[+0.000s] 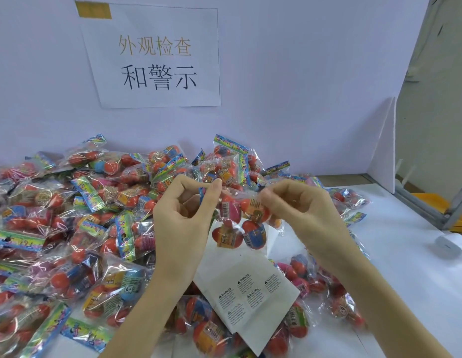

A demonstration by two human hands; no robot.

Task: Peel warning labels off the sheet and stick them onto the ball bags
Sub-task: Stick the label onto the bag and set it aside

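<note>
A clear ball bag (240, 223) with several red, pink and blue balls hangs in the air between my hands. My left hand (183, 215) pinches its coloured header at the left top corner. My right hand (302, 210) pinches the bag's right top edge with curled fingers. Below the bag lies the white label sheet (248, 288) with several printed warning labels, resting on other bags. Whether a label sticks to my fingers or the held bag cannot be seen.
A large heap of ball bags (70, 228) covers the table to the left and front. More bags (348, 197) lie to the right. A small white device (452, 244) sits at the right on the white table (405, 267). A paper sign (157, 60) hangs on the wall.
</note>
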